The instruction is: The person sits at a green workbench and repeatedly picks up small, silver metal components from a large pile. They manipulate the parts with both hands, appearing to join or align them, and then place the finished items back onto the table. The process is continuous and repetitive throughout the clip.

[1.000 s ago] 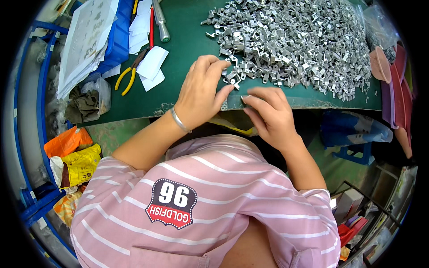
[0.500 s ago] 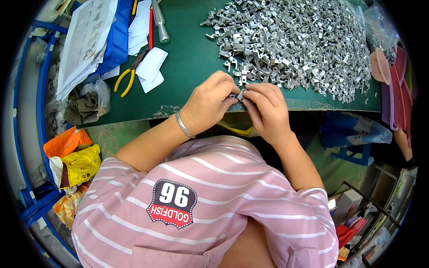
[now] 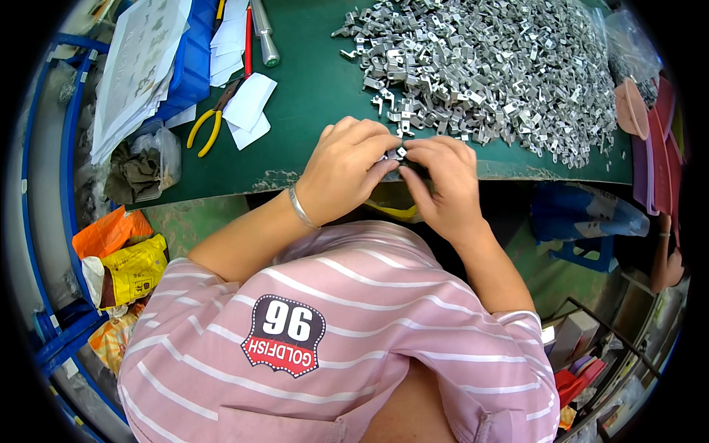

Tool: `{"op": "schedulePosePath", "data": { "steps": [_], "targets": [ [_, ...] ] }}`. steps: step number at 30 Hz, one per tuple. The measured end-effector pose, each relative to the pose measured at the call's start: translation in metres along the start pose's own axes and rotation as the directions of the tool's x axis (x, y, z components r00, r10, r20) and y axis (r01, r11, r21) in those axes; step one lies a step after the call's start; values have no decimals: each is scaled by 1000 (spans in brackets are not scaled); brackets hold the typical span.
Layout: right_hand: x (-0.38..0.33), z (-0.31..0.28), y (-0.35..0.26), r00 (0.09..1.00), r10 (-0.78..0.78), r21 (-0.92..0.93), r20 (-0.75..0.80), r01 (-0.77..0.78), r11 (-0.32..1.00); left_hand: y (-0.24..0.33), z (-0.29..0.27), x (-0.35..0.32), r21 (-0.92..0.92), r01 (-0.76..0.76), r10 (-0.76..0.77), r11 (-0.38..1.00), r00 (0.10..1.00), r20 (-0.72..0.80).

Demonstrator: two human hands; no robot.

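My left hand (image 3: pixel 343 166), with a metal bangle on its wrist, is closed in a pinch on a small silvery metal bracket (image 3: pixel 401 152) at the table's front edge. Most of the bracket is hidden by the fingers. Close against its right side is my right hand (image 3: pixel 445 181), thumb spread away from the curled forefinger, fingertips beside the bracket. Just beyond both hands lies a big heap of similar bent metal brackets (image 3: pixel 473 74) on the green tabletop (image 3: pixel 310 111).
Yellow-handled pliers (image 3: pixel 204 133), white paper slips (image 3: pixel 249 103) and a blue bin (image 3: pixel 193 66) with papers lie at left. A clear tub (image 3: pixel 170 159) holds a dark cloth. At right, another person's arm (image 3: pixel 667 262) shows near a blue stool (image 3: pixel 591 255).
My right thumb and forefinger have parted, having been close together at the bracket. My left fingers have shifted slightly over it. At far right, the other person's arm has moved.
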State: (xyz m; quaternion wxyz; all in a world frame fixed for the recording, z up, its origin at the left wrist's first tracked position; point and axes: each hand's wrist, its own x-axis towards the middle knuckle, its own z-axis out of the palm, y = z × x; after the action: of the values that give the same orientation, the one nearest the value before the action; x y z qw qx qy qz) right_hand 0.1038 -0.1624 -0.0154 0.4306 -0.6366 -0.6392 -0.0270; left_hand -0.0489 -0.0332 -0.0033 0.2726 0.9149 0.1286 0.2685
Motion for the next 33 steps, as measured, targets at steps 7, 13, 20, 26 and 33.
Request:
{"op": "schedulePosePath", "data": {
  "steps": [7, 13, 20, 26, 33],
  "targets": [
    [-7, 7, 9, 999, 13, 48, -36, -11, 999, -3, -1, -2, -46, 29, -27, 999, 999, 39],
    [-6, 4, 5, 981, -179, -86, -70, 173, 981, 0, -3, 1, 25, 28, -30, 999, 996, 83],
    [-3, -4, 3, 997, -72, 142, -29, 75, 987, -2, -4, -3, 71, 31, -37, 997, 995, 88],
    [18, 6, 15, 997, 73, 13, -20, -73, 997, -8, -13, -1, -61, -2, 5, 998, 999, 47],
    [11, -10, 11, 976, -203, 83, 73, 197, 977, -16, -12, 23, -42, 46, -48, 998, 998, -43]
  ]
}}
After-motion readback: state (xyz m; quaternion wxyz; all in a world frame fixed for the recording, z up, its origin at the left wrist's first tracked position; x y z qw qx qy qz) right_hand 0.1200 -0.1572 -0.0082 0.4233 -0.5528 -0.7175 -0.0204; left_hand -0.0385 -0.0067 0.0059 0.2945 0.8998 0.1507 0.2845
